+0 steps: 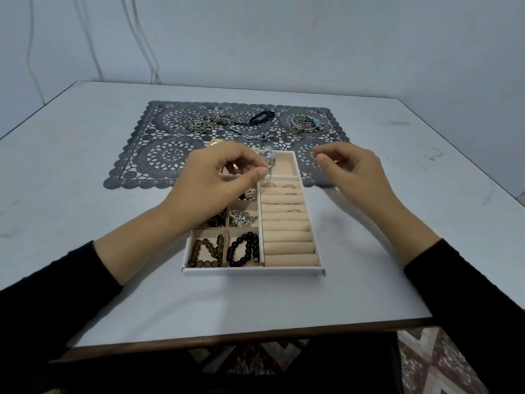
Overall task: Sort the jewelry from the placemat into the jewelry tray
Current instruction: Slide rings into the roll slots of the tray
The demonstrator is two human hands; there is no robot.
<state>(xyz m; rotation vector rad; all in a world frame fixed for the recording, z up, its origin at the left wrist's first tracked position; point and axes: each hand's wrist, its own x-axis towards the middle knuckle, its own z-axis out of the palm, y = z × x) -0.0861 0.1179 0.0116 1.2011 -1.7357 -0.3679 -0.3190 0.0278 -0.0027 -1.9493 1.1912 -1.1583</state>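
Table [85, 166]: white top, dark edge, carrying everything listed below.

Placemat [159, 155]: grey, lace-patterned, at the far middle of the table. On its far part lie a tangle of chains [210, 122] at the left, a black band [262, 117] in the middle and a cluster of bangles [308, 122] at the right. A gold piece [217, 143] shows just behind the left hand.

Jewelry tray [252, 270]: white outside with beige lining, nearer than the placemat, its far end overlapping the mat's near edge. Small compartments run down the left, ring rolls down the right, and one wide compartment crosses the far end.

Left hand [216, 177]: over the tray's far left, thumb and forefinger pinching the band of the watch.

Right hand [352, 169]: above the mat, just right of the tray, fingers loosely curled and relaxed, nothing seen in them.

Brown bead bracelet [207, 250]: near-left compartment.

Black bead bracelet [245, 248]: compartment just to its right.

Watch [268, 157]: silver, dark dial, hanging at the tray's far compartment.

Rings [292, 210]: a few, tucked in the far ring rolls.
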